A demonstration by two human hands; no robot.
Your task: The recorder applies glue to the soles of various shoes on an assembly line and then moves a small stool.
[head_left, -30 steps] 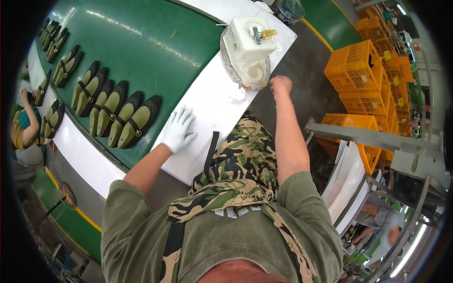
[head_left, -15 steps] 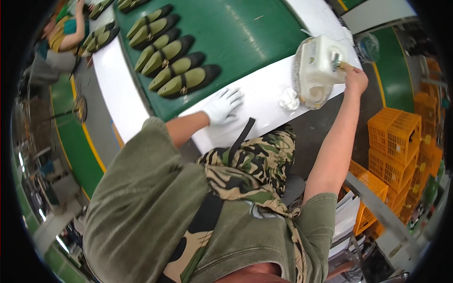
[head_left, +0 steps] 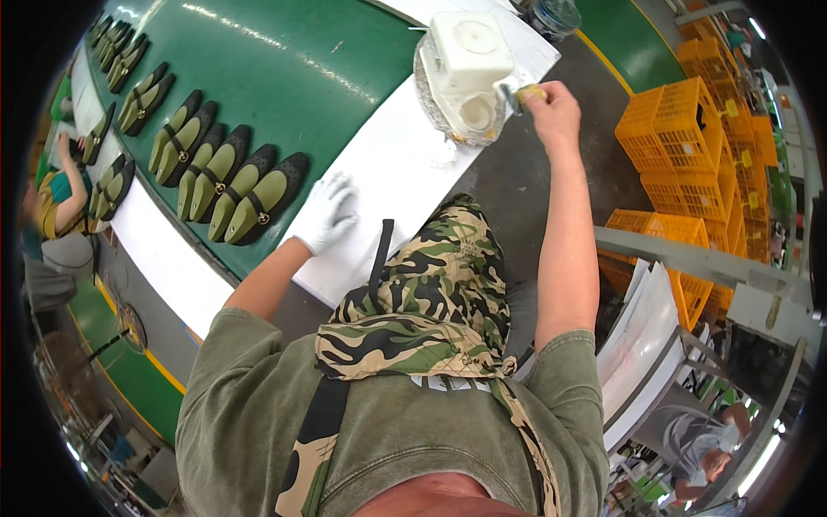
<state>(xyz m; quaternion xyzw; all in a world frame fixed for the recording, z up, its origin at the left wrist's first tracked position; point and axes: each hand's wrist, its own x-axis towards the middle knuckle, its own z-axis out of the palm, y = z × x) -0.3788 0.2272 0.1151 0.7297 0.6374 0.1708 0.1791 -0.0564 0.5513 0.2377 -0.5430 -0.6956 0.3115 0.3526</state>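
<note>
Through the head camera I read the broad green belt [head_left: 289,77] as the biggest thing here, stretching ahead of my left hand, with the white ledge [head_left: 379,159] along its near side directly under that hand. Stacked orange crates [head_left: 659,129] stand out to the right of my right hand, well apart from it. Olive-and-black shoes [head_left: 221,172] line the belt to the left of my gloved hand, the closest pair just beside its fingers. Ahead and left of my right hand, the white container [head_left: 469,52] sits near the ledge's outer edge, its round cup [head_left: 478,112] facing me. My left hand [head_left: 327,211], in a white glove, lies on the ledge with fingers extended and thumb apart, holding nothing. My bare right hand [head_left: 556,112] pinches the yellow handle of a small brush [head_left: 525,95], whose pale head points left, just beside the cup; I cannot tell how loaded the bristles are. A white wad [head_left: 442,153] rests between my two hands, near the container's base. To handle this well, I would pinch lightly but firmly, tilt the head over the cup rather than the floor, wipe any excess on the rim, and leave the glove clean and clear of drips.
</note>
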